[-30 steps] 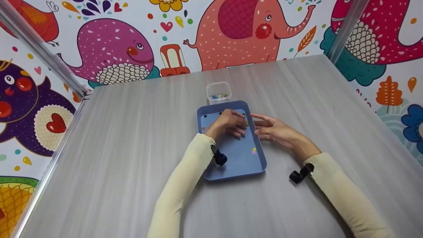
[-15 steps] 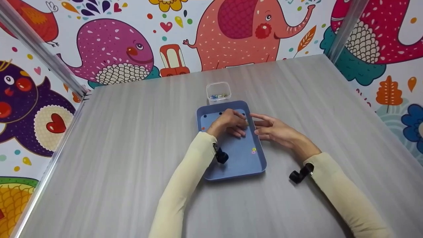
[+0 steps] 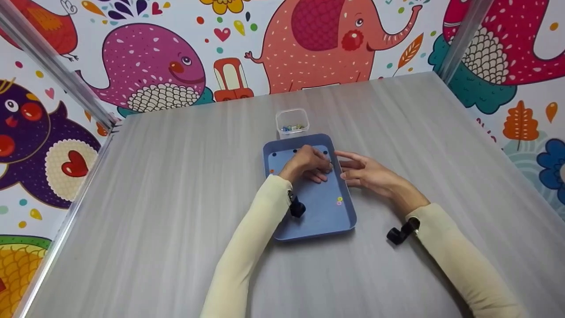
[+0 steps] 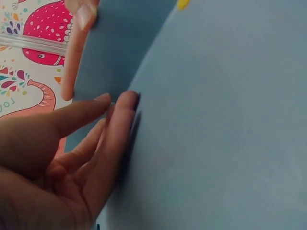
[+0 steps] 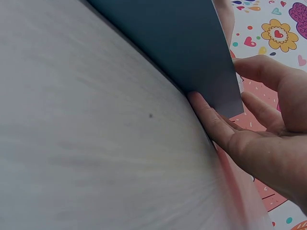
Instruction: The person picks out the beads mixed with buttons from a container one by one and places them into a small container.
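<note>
In the head view my left hand [image 3: 306,163] reaches into a blue rectangular tray [image 3: 315,216], at its right wall. In the left wrist view its thumb and fingertips [image 4: 127,98] come together low against that wall, pinching a small greenish bead, mostly hidden by the fingers. My right hand [image 3: 371,174] is outside the tray, its fairly straight fingers [image 5: 206,112] touching the same wall. Small yellow [image 3: 339,199] and pink [image 3: 339,203] ring beads lie on the tray floor, nearer me. An orange bead [image 3: 272,171] lies by the left wall.
Several dark round spots, one a black dot [image 3: 274,154], line the tray's far end. Behind it stands a clear plastic box [image 3: 292,118] with small coloured pieces. The grey table [image 3: 154,198] meets printed walls at the back and sides.
My left forearm shifts slightly to the right, and its fingertips close over the greenish bead that showed at the right wall earlier. My right hand and the tray stay still.
</note>
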Available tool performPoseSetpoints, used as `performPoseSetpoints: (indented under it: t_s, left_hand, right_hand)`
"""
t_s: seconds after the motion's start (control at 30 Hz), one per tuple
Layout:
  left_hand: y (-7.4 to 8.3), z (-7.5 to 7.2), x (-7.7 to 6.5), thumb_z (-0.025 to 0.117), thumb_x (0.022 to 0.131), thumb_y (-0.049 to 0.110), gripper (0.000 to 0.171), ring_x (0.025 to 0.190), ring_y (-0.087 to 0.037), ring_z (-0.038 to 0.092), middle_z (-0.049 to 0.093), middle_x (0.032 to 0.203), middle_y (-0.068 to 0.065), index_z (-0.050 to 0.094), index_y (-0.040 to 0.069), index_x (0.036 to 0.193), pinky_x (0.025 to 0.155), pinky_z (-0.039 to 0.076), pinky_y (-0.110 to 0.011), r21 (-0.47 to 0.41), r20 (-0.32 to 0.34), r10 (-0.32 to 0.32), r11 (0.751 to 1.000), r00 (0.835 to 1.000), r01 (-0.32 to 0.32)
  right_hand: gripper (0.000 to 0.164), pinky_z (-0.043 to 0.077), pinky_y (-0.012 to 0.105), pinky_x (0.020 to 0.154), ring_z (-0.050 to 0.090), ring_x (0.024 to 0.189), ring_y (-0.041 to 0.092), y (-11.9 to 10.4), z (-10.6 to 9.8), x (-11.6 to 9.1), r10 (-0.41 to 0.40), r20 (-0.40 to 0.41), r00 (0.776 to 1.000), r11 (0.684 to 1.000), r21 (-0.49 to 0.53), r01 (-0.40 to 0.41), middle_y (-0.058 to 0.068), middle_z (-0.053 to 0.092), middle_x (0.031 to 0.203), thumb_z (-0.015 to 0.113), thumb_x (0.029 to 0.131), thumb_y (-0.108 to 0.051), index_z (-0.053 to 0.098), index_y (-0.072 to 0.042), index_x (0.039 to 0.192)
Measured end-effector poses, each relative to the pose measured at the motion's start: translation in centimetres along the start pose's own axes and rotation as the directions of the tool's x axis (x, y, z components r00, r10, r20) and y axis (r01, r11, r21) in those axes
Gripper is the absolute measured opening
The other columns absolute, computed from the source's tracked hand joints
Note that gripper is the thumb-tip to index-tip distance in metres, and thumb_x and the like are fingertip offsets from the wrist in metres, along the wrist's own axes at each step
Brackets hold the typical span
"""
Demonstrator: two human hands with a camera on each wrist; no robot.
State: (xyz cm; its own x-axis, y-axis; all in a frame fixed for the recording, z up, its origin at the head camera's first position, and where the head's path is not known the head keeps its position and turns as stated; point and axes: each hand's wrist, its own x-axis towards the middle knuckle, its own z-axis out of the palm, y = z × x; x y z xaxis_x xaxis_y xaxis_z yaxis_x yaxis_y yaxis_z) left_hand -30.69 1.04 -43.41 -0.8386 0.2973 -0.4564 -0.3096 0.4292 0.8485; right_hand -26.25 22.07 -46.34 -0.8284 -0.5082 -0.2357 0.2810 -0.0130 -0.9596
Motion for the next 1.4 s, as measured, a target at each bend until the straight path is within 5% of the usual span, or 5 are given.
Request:
performPoseSetpoints:
  t_s: [0.27, 0.83, 1.4]
  left_hand:
    - [-0.14, 0.39, -0.27, 0.076, 0.088, 0.009, 0.008, 0.055, -0.016, 0.069, 0.074, 0.073, -0.010, 0.073, 0.004, 0.094, 0.051, 0.061, -0.028, 0.072, -0.050, 0.017, 0.997, 0.999, -0.013]
    - [-0.09, -0.14, -0.15, 0.073, 0.089, 0.008, 0.011, 0.055, -0.016, 0.070, 0.075, 0.080, -0.012, 0.072, -0.001, 0.096, 0.053, 0.063, -0.030, 0.004, 0.040, -0.003, 1.000, 0.999, 0.003]
    - [0.34, -0.39, -0.58, 0.073, 0.090, 0.013, 0.011, 0.060, -0.016, 0.071, 0.076, 0.081, -0.012, 0.074, 0.002, 0.094, 0.056, 0.063, -0.029, 0.066, 0.054, -0.017, 0.998, 0.998, 0.013]
  right_hand:
    - [0.078, 0.057, 0.028, 0.099, 0.056, 0.126, 0.020, 0.12, -0.02, -0.02, 0.009, -0.012, 1.000, 1.000, -0.004, -0.009, 0.026, 0.029, 0.161, 0.064, 0.095, 0.000, 0.023, -0.014, 0.160]
    - [0.078, 0.057, 0.027, 0.098, 0.053, 0.126, 0.022, 0.01, 0.01, -0.10, 0.018, -0.005, 1.000, 1.000, -0.022, -0.019, 0.024, 0.027, 0.162, 0.064, 0.095, -0.002, 0.023, -0.016, 0.160]
    - [0.077, 0.058, 0.028, 0.098, 0.056, 0.126, 0.020, -0.17, 0.17, 0.06, 0.031, -0.027, 0.999, 0.999, -0.026, -0.032, 0.021, 0.030, 0.161, 0.066, 0.095, -0.003, 0.027, -0.019, 0.159]
